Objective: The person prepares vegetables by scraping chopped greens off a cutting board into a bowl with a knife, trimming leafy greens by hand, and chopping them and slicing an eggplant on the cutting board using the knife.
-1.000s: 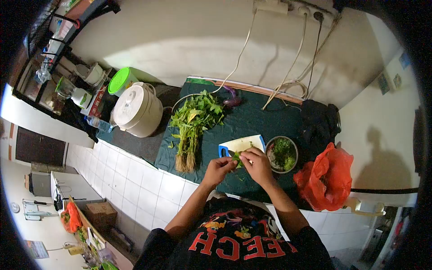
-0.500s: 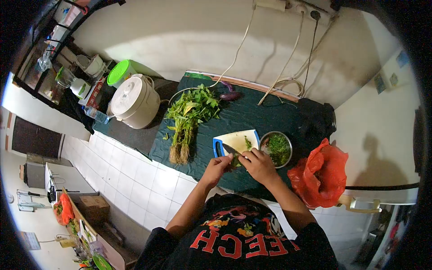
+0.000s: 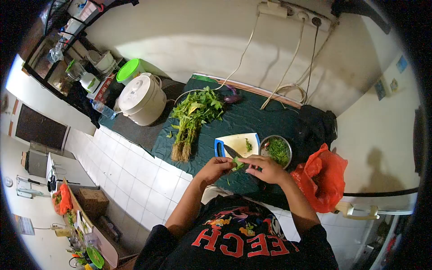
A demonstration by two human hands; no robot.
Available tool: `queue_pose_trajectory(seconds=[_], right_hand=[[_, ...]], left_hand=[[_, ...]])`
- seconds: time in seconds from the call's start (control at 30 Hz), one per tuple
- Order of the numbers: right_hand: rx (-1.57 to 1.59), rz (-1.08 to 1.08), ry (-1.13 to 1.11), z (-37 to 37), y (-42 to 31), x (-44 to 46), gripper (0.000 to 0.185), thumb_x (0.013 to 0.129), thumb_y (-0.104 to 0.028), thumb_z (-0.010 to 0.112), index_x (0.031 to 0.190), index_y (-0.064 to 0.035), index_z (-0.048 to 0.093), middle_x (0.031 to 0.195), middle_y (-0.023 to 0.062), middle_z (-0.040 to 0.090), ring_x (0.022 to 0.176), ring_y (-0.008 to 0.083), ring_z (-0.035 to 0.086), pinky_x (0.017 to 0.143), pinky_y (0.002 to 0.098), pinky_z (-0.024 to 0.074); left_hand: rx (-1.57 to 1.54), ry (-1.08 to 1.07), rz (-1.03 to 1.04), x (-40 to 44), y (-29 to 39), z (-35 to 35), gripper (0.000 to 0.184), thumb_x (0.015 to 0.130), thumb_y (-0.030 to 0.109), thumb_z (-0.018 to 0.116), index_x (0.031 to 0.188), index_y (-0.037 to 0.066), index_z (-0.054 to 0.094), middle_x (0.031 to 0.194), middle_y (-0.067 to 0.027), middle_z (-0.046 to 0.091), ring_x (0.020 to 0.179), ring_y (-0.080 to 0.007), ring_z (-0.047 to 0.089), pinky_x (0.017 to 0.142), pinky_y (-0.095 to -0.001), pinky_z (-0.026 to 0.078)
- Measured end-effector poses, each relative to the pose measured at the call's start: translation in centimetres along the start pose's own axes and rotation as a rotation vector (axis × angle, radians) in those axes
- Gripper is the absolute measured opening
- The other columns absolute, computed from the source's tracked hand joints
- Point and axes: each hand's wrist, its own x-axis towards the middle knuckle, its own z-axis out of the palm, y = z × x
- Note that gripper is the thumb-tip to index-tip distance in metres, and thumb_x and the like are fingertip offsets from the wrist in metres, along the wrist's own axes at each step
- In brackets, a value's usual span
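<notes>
My left hand [image 3: 217, 169] is closed, pinching a green leaf [image 3: 238, 164] between thumb and fingers. From the other side, my right hand [image 3: 266, 169] reaches to the leaf with fingers stretched out and thumb apart, fingertips at the leaf's edge. Just beyond the hands, a white cutting board [image 3: 243, 140] with blue edges lies on the table. A dark knife blade [image 3: 231, 152] rests across it, its lower end hidden behind the leaf and fingers. A small green sprig [image 3: 248, 144] is on the board. To the right stands a metal bowl [image 3: 290, 155] of green leaves.
A bunch of rooted greens [image 3: 193, 118] lies left of the board, with a purple eggplant [image 3: 232, 98] behind. A red plastic bag [image 3: 320, 180] sits at the right edge. A white rice cooker [image 3: 143, 100] stands far left; cords [image 3: 288, 67] hang down the wall.
My right hand has loosened from a pinch to stretched fingers and moved slightly right. More of the leaf shows between the hands. The whole view has shifted slightly.
</notes>
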Motion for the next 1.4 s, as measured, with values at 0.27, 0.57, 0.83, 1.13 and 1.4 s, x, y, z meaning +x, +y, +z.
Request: queue_pose_trajectory(seconds=[0.27, 0.57, 0.83, 1.13, 1.4], right_hand=[[-0.003, -0.144, -0.104, -0.5, 0.0, 1.9, 0.031, 0.078, -0.002, 0.073, 0.107, -0.0113, 0.075, 0.101, 0.011, 0.071, 0.091, 0.0249, 0.069, 0.078, 0.0334, 0.0536], [0.109, -0.213, 0.0, -0.4, -0.9, 2.5, 0.027, 0.076, 0.003, 0.074, 0.101, -0.0077, 0.075, 0.09, 0.0078, 0.072, 0.084, 0.0225, 0.07, 0.078, 0.0331, 0.0542], [0.128, -0.1, -0.005, -0.6, -1.3, 1.8, 0.016, 0.078, -0.003, 0.076, 0.094, -0.005, 0.074, 0.088, 0.0083, 0.072, 0.081, 0.021, 0.07, 0.072, 0.0325, 0.0529], [0.263, 0.133, 0.201, 2.0, -2.2, 1.1, 0.011, 0.087, -0.007, 0.072, 0.098, -0.0028, 0.07, 0.083, 0.0025, 0.069, 0.071, 0.0091, 0.063, 0.063, 0.0246, 0.0495], [0.41, 0.304, 0.34, 2.8, -5.5, 0.2, 0.016, 0.086, -0.013, 0.074, 0.097, -0.0023, 0.07, 0.087, 0.0026, 0.07, 0.081, 0.0099, 0.064, 0.073, 0.0261, 0.0496]], left_hand=[[0.099, -0.198, -0.039, -0.6, 1.3, -1.4, 0.019, 0.09, 0.012, 0.066, 0.104, 0.0, 0.069, 0.094, -0.0032, 0.07, 0.084, -0.0111, 0.063, 0.078, -0.0251, 0.048], [0.293, -0.281, 0.022, -1.4, 3.4, -0.9, 0.021, 0.09, 0.013, 0.068, 0.107, 0.0, 0.07, 0.098, -0.0027, 0.071, 0.09, -0.0116, 0.064, 0.083, -0.0258, 0.049], [0.444, -0.284, 0.145, -2.4, 4.8, 0.4, 0.021, 0.093, 0.014, 0.067, 0.11, 0.001, 0.067, 0.099, -0.0029, 0.069, 0.09, -0.0124, 0.063, 0.084, -0.0283, 0.05], [0.462, 0.0, 0.517, -4.9, 3.8, 1.9, 0.016, 0.092, 0.01, 0.068, 0.105, 0.001, 0.067, 0.095, -0.0041, 0.066, 0.085, -0.0102, 0.06, 0.075, -0.0267, 0.048], [0.703, 0.128, 0.905, -6.1, 4.3, 3.0, 0.02, 0.083, 0.005, 0.074, 0.102, 0.001, 0.07, 0.102, -0.0121, 0.071, 0.092, -0.0236, 0.066, 0.082, -0.0345, 0.051]])
